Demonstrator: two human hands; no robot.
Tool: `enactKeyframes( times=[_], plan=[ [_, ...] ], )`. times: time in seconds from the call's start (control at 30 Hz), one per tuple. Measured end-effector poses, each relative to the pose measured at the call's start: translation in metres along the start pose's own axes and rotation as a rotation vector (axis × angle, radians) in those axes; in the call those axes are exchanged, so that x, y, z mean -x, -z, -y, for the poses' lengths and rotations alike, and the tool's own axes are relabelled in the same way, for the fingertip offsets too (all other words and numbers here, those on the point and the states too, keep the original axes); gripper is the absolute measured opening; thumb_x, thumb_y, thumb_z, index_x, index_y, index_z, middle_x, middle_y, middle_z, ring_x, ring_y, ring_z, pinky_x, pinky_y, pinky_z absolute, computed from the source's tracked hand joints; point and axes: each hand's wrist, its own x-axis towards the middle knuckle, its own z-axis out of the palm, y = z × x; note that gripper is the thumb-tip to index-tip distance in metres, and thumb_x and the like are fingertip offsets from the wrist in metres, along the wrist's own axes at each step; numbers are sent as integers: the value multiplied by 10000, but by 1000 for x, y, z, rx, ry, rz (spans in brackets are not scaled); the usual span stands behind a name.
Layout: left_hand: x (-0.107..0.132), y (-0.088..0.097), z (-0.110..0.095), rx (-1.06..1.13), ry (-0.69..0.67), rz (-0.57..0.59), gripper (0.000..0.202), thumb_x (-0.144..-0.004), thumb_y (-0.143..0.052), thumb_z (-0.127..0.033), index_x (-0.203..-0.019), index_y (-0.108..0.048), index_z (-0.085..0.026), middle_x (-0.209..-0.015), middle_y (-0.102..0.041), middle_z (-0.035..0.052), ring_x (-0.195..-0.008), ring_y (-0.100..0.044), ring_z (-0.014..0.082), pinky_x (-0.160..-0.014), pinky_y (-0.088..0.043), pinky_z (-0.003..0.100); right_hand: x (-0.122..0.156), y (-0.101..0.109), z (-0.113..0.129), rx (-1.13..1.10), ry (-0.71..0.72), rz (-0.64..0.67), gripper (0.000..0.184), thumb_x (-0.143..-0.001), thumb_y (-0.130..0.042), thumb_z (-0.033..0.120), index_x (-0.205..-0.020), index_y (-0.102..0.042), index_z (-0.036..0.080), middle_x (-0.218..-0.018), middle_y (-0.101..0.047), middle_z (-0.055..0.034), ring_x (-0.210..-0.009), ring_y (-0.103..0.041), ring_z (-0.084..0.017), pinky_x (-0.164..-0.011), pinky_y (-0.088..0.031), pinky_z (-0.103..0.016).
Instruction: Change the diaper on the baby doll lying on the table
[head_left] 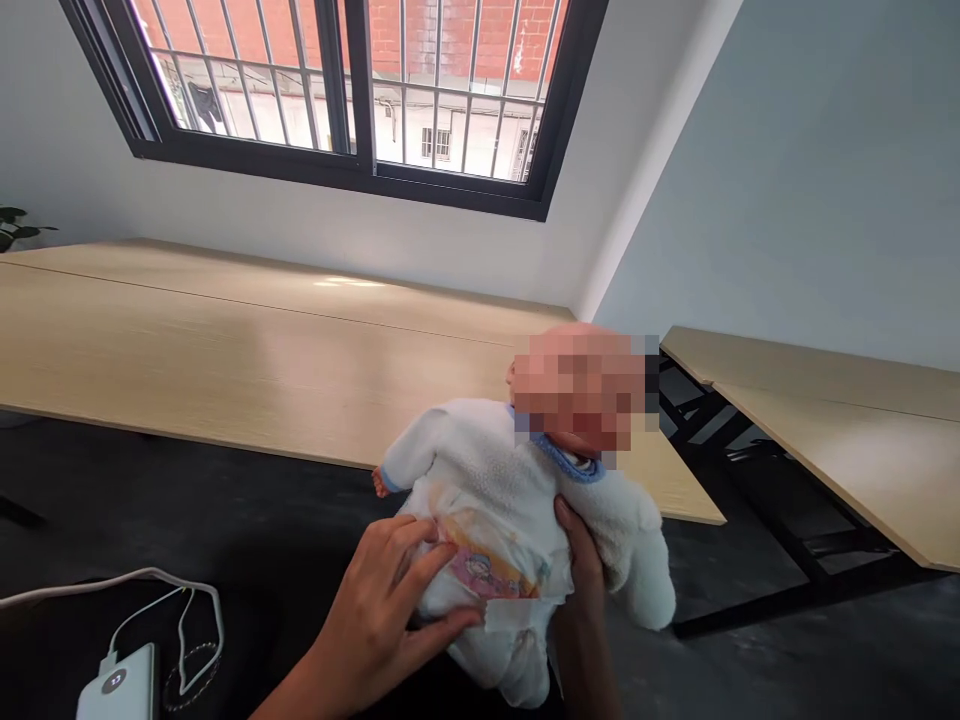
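A baby doll (495, 450) in a white fleece top with blue trim is held upright, leaning slightly, its head blurred out. It wears a white diaper (491, 570) with a colourful cartoon band at the front and a pale tape strip (514, 613) below that. My left hand (382, 590) rests on the diaper's front, thumb and fingers apart, fingertips touching near the waist. On the other side, my right hand (585, 570) wraps around the doll's side, thumb on the top below the collar; its other fingers are hidden behind the doll.
A long light wooden table (225, 350) runs behind the doll, below a barred window (360, 110). At right is another wooden table (847, 430) with black metal legs. A white power bank (124, 685) with a white cable (150, 573) lies at lower left.
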Motion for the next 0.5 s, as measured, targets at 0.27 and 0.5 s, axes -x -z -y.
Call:
enactKeyframes(
  times=[0.27, 0.5],
  plan=[
    [-7, -6, 2, 90, 62, -85, 196, -845, -618, -12, -935, -605, -185, -874, -667, 7, -917, -616, 146, -873, -516, 268, -4, 10, 3, -9, 17, -29, 559, -645, -840, 312, -1192, -723, 293, -1144, -721, 25, -1224, -621, -205, -905, -588, -222],
    [-3, -6, 7, 63, 220, -424, 247, -806, -710, -50, -925, -536, -179, -1010, -607, 31, -1007, -607, 159, -889, -516, 287, -12, 15, -8, -19, 80, -82, 628, -697, -803, 359, -1295, -649, 243, -1236, -684, -4, -1204, -632, -235, -938, -598, -326]
  ],
)
